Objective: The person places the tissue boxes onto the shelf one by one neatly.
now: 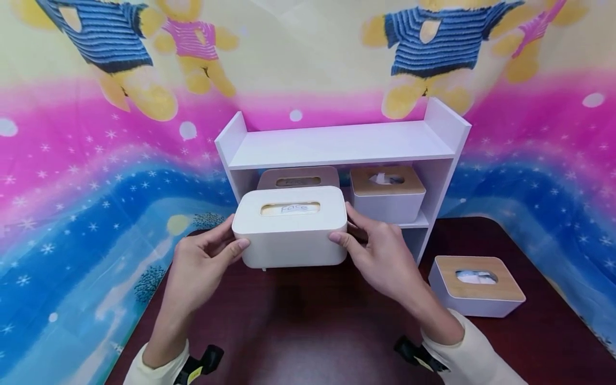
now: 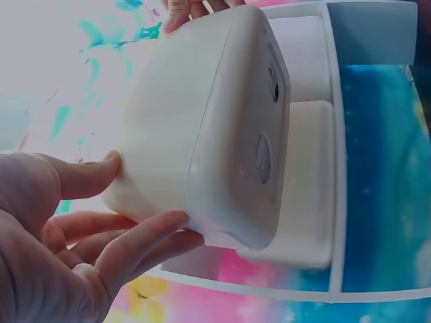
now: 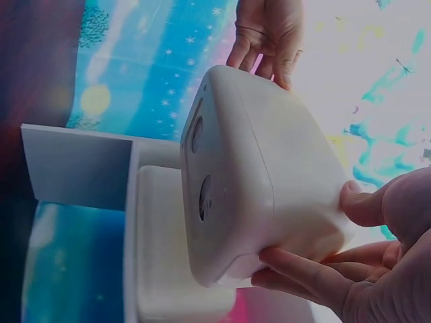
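Both hands hold a cream tissue box (image 1: 289, 248) in the air before the white shelf unit (image 1: 337, 143). An oval slot in its lid shows a packet with handwriting. My left hand (image 1: 199, 264) grips the left end, thumb on the front, fingers behind. On the opposite end, my right hand (image 1: 385, 256) grips it the same way. Round holes show in the box's underside (image 2: 259, 128) in the left wrist view. Behind it, a pinkish tissue box (image 1: 298, 174) stands in the shelf, partly hidden. To its right sits a wood-lidded tissue box (image 1: 387, 195) with tissue poking out.
Another wood-lidded tissue box (image 1: 476, 289) stands on the dark table (image 1: 308, 331), right of the shelf unit. A colourful cloth (image 1: 308, 69) with bears hangs behind and around the table. Black straps (image 1: 202, 363) are at both wrists.
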Motion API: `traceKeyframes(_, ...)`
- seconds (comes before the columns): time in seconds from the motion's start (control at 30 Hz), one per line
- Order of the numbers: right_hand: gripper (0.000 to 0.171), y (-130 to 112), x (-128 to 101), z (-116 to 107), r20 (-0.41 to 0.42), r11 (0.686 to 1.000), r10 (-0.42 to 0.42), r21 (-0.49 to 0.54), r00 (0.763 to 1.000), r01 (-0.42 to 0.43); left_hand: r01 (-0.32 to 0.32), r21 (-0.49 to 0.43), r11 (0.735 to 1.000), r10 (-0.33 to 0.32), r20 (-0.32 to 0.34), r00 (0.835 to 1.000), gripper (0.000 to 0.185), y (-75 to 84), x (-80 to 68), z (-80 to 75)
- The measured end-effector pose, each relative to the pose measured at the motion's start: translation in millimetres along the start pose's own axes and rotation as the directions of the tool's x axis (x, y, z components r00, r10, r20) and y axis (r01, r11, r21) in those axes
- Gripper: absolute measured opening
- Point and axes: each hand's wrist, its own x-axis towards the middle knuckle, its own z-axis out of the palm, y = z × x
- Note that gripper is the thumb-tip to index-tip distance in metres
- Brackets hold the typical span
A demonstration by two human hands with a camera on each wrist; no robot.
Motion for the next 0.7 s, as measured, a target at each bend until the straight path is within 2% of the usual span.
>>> traceKeyframes(0.27,0.069,-17.0,13.8,-19.4,0.002,0.998,-0.011,-0.055,1.0,0.011,-0.046,0.023,0.999,0.045,0.014,0.999,0.062,19.4,11.4,-10.8)
traceKeyframes(0.53,0.067,-39.3,32.8,-42.2,-0.019,0.996,-0.041,-0.085,0.999,0.039,-0.134,0.013,0.991,0.134,-0.028,0.991,0.057,41.7,23.8,-24.5)
traceKeyframes(0.7,0.066,-50.1,43.2,-53.2,-0.022,0.995,-0.038,-0.098,0.999,0.036,-0.152,-0.007,0.988,0.152,-0.044,0.987,0.056,53.7,30.3,-30.8)
